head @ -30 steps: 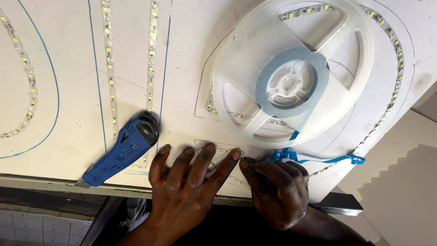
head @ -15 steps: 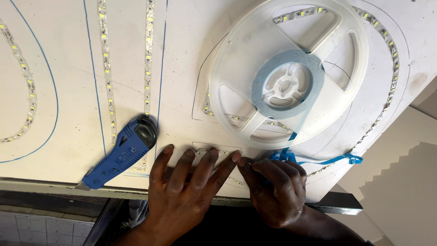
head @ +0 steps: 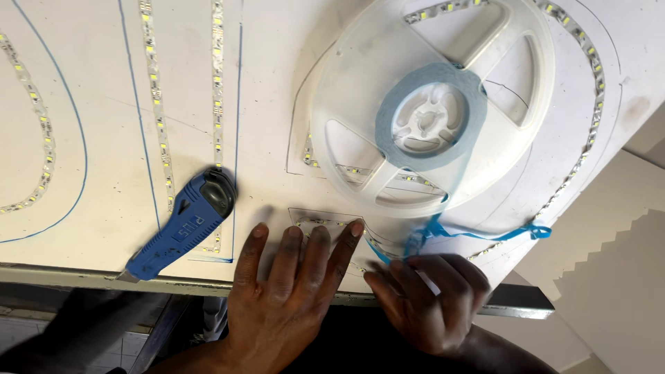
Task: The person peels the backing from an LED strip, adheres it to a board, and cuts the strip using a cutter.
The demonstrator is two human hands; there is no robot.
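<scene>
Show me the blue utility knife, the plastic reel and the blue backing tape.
blue utility knife (head: 181, 234), head view, handle middle.
plastic reel (head: 429, 121), head view, hub.
blue backing tape (head: 478, 235), head view, loose strand.

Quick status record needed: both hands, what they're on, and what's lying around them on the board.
left hand: flat, fingers spread, pressing the LED strip onto the white board
right hand: fingers curled at the strip's end, beside the blue backing tape
reel: translucent, lying flat above the hands, blue tape wound on its hub
utility knife: blue, lying left of the left hand, untouched
other strips: already stuck along drawn blue lines
</scene>
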